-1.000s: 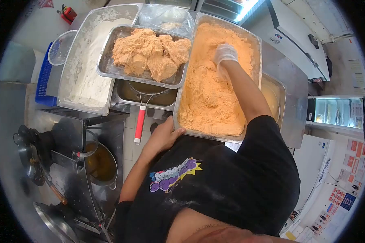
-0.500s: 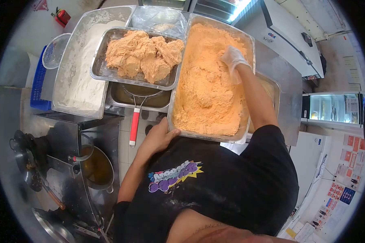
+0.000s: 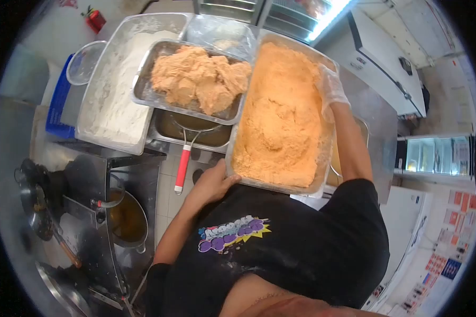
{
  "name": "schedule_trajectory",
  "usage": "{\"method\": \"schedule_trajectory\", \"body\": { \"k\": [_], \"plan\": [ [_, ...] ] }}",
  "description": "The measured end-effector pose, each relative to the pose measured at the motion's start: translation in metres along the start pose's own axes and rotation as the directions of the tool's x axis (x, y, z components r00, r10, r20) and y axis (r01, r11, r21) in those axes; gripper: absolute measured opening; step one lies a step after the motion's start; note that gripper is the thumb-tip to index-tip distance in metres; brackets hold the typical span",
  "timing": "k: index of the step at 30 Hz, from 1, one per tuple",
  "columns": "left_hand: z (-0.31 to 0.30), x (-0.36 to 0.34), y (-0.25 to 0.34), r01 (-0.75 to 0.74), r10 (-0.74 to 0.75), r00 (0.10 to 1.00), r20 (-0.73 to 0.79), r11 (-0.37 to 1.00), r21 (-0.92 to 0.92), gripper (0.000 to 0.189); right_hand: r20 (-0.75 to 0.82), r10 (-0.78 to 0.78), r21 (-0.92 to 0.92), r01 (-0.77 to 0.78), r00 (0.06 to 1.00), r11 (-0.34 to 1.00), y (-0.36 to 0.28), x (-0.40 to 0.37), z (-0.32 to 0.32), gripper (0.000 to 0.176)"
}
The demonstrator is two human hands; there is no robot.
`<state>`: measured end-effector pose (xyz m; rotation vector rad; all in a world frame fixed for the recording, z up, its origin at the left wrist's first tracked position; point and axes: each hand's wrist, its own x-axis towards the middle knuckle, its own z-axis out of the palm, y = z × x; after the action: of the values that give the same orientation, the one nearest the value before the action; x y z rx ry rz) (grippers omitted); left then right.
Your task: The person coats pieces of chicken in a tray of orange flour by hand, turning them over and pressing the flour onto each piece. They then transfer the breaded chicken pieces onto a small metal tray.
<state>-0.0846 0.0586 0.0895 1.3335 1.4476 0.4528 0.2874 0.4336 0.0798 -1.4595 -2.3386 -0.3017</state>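
Note:
A deep metal tray (image 3: pixel 327 182) of orange breading flour (image 3: pixel 280 113) is right in front of me. My left hand (image 3: pixel 215 181), bare, grips its near left corner with the thumb over the rim. At the tray's far right side is my right hand (image 3: pixel 331 89), in a clear plastic glove. Its fingertips point down along the inner wall at the flour's edge, partly hidden and blurred. To the left, a smaller metal tray (image 3: pixel 188 107) holds a heap of orange-coated raw meat pieces (image 3: pixel 201 79).
Beyond the meat, a long pan (image 3: pixel 84 138) holds white flour (image 3: pixel 122 90). A red-handled strainer (image 3: pixel 183 169) rests over a pan of brownish liquid (image 3: pixel 164 127). A clear plastic bag (image 3: pixel 222 34) lies at the back. A pot of oil (image 3: pixel 127 219) stands low at left.
My right hand has moved right, from the flour to the tray's right wall. My left hand keeps its hold on the corner. The whole view has shifted slightly.

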Motion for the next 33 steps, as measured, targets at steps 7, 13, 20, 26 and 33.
{"method": "schedule_trajectory", "body": {
  "k": [7,13,20,26,33],
  "plan": [
    [-0.006,-0.004,0.014,0.029,-0.029,1.000,0.009,0.999,0.022,0.051,0.395,0.010,0.764,-0.335,0.918,0.552,-0.168,0.084,-0.109,0.057],
    [0.000,-0.005,0.005,-0.086,0.087,0.994,-0.069,0.996,0.022,0.052,0.445,-0.150,0.881,-0.403,0.883,0.247,-0.329,0.138,-0.111,0.051],
    [0.005,-0.003,0.000,0.020,-0.013,0.999,-0.050,0.989,0.145,0.054,0.466,-0.282,0.451,0.049,0.839,0.891,-0.438,0.170,-0.064,0.045],
    [0.002,-0.005,0.005,0.002,0.011,0.998,-0.058,0.976,0.218,0.060,0.343,-0.028,0.889,-0.314,0.939,0.334,-0.301,0.145,-0.092,0.030],
    [0.000,0.003,-0.001,-0.111,0.111,0.994,0.003,0.990,0.087,0.055,0.662,0.147,0.123,-0.300,0.735,0.946,-0.114,0.022,0.004,0.041]
  ]
}}
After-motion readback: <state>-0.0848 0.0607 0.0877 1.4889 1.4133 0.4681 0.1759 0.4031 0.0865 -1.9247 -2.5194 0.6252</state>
